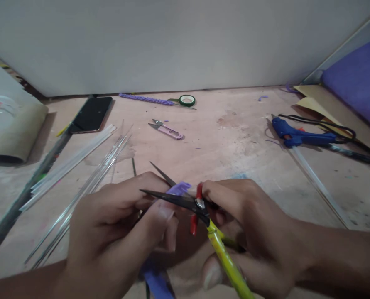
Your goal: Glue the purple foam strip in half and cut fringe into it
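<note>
My left hand (119,220) is closed, its thumb and fingers pinching a crinkled purple strip (179,189) that looks like crepe paper. In my right hand (256,220) are scissors (224,255) with yellow handles, dark blades and red parts by the pivot. The blades are spread apart, with the purple strip's end between them close to my left fingertips. Below my left hand hangs a wider purple strip (156,282), partly hidden. A thin dark green stem (134,167) shows behind my left hand.
Thread snips (169,131), green tape (187,100) and a purple-wrapped stick (145,99) lie farther back. At left are a phone (91,114), a cardboard tube (19,133), white sticks (69,166) and metal wires (88,195). A blue glue gun (300,135) lies at right.
</note>
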Motion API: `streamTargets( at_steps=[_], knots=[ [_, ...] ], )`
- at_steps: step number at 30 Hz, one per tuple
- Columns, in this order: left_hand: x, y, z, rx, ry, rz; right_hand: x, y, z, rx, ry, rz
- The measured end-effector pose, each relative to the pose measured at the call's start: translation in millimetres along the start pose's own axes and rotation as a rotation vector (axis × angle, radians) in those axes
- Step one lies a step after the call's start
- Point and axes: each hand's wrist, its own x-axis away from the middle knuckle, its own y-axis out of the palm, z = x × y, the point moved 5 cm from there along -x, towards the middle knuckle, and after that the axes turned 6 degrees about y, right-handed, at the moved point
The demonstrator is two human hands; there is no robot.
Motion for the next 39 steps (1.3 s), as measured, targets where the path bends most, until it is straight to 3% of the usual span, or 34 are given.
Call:
streamTargets(
  at_steps=[8,13,23,27,32,39],
  knots=[
    [0,0.1,2,0.008,-0.038,0.01,2,1,-1,0.047,-0.073,-0.008],
    [2,-0.8,3,-0.02,-0.036,0.032,4,1,4,0.042,0.066,-0.033],
    [5,-1.4,-2,-0.001,-0.039,0.014,3,-2,2,0.054,0.02,0.031],
    [6,-2.6,-2,0.007,-0.045,0.025,3,-1,2,0.055,0.033,-0.005],
    [1,-0.4,1,-0.02,-0.004,0.028,1,1,4,0.057,0.132,-0.046],
    [-4,2.3,7,-0.051,0.059,0.012,2,1,4,0.049,0.088,0.0]
  ],
)
